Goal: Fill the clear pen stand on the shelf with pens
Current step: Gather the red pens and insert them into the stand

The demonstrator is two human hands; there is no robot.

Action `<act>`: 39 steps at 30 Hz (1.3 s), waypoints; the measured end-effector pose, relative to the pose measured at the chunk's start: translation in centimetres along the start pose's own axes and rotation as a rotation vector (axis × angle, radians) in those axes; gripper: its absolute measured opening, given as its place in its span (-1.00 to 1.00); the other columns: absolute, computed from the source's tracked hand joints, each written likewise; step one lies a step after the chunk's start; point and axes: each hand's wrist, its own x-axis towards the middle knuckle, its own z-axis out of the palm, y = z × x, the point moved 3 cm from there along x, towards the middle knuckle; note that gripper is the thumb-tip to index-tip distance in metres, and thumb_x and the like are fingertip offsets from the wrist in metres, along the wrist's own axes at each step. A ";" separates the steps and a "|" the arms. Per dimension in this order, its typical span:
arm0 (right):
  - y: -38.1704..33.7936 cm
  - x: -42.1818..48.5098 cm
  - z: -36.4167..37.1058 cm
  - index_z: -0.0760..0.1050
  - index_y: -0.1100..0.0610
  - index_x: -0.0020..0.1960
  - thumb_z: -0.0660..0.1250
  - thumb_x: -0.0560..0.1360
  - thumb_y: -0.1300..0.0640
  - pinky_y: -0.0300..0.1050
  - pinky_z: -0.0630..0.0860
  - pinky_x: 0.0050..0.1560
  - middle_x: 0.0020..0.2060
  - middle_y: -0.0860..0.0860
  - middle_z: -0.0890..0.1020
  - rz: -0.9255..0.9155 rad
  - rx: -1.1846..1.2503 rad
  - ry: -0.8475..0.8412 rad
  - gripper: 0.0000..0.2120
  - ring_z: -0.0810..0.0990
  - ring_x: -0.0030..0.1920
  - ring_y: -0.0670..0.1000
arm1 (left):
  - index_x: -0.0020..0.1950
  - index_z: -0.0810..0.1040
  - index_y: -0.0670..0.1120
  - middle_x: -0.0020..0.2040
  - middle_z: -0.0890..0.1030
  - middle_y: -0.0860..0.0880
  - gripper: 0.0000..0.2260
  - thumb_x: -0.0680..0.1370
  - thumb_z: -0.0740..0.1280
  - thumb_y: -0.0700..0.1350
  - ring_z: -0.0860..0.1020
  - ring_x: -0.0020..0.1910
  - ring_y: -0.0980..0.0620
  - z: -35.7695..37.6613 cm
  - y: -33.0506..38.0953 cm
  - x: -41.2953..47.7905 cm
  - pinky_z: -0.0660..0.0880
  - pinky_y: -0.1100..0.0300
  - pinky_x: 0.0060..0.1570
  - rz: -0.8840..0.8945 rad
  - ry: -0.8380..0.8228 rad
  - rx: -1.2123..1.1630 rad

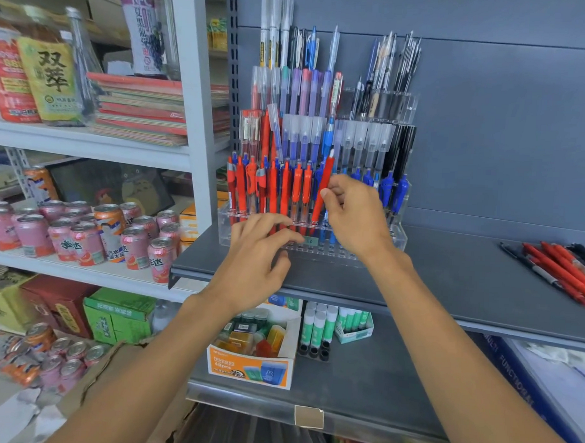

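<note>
My right hand [354, 217] pinches a red pen [322, 189] between thumb and fingertips. The pen is tilted, its top leaning a little toward my right. Its lower end reaches down into the front rows of the clear pen stand [398, 236]; I cannot tell if it sits fully in a hole. My left hand [260, 253] holds nothing. Its fingers are loosely bent, with the tips resting at the low front edge of the stand, just beside my right hand.

The stand sits on the grey shelf [448, 276], directly ahead of both hands. Its tiers rise away from me. A row of upright red pens [272, 187] stands just beyond my left fingers, and blue pens [390, 191] stand past my right hand. Higher tiers behind hold capped pens in purple, clear and black.

Well off to the right of my right hand, a loose bunch of red and black pens [561, 267] lies flat on the same shelf.
</note>
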 end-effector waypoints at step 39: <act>-0.3 -1.4 1.0 0.56 0.05 0.12 0.32 0.55 -0.12 -0.04 0.26 0.21 -0.20 -0.07 0.72 0.188 -0.156 0.099 -0.72 0.65 -0.06 -0.01 | 0.04 0.61 -0.01 0.13 0.49 0.06 -0.72 0.47 0.15 -0.16 0.31 0.17 0.09 -0.5 1.4 0.9 0.04 0.27 0.09 0.025 -0.076 -0.053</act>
